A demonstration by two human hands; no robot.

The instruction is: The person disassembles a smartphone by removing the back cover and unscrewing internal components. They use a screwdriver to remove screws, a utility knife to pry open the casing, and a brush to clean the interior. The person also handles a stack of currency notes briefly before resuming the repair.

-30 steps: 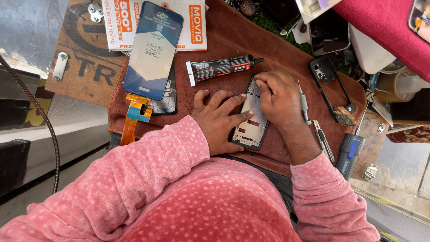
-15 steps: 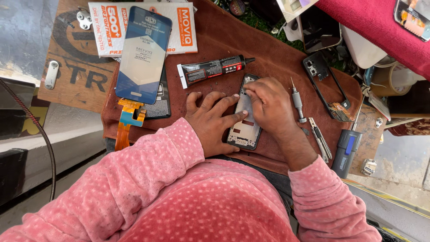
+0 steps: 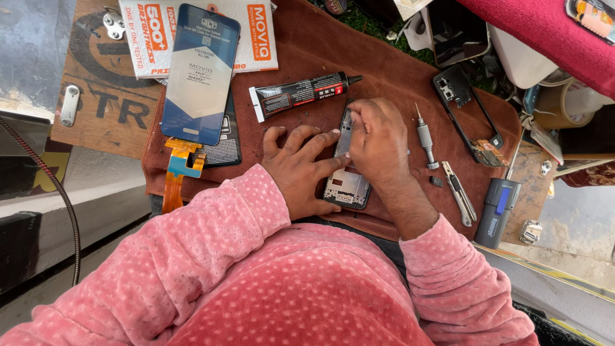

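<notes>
Landmark = phone frame (image 3: 348, 186), lying on mat (image 3: 384, 70) mid-bench. Left hand (image 3: 301, 168) rests on mat touching frame's left edge; right hand (image 3: 378, 138) on frame's upper half. Glue tube (image 3: 301, 94) just beyond frame. New screen (image 3: 200, 74) well left, its flex cable (image 3: 179, 172) hanging nearer. Screwdriver (image 3: 425, 138) just right of frame, tweezers (image 3: 460, 192) right and nearer, second frame (image 3: 467, 115) further right.

The left hand (image 3: 301, 168) lies flat, fingers spread. The right hand (image 3: 378, 138) curls beside it, fingers bunched. Both pink-sleeved forearms angle inward.
</notes>
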